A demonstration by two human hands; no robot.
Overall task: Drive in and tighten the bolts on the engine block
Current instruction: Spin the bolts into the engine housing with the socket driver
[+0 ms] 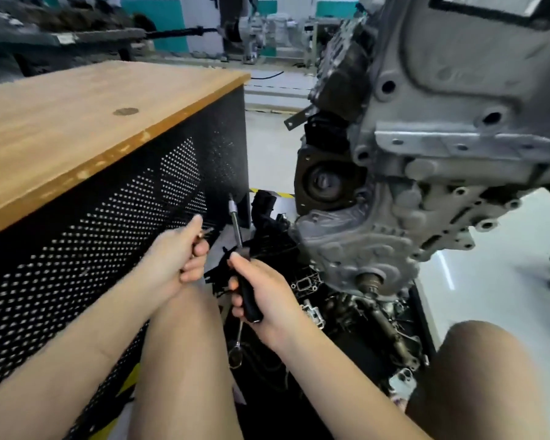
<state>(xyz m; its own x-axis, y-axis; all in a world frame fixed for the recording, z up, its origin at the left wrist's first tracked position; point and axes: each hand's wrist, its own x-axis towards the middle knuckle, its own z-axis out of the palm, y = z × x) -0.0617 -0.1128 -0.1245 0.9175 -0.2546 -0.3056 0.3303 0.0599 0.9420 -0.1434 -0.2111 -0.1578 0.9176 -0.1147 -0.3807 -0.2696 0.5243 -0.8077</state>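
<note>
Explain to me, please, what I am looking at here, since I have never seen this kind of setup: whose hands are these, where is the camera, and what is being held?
There is one picture, taken by a camera worn on a person's head, looking forward and down, so the arms reaching in from the bottom are that person's own. The right hand grips the black handle of a driver tool whose metal shaft points up and away. The left hand is curled round some small metal pieces, probably bolts, though they are too hidden to be sure. The large grey casting on the right is the engine block; neither hand touches it. On the left stands a workbench with a wooden top and perforated black side.
</note>
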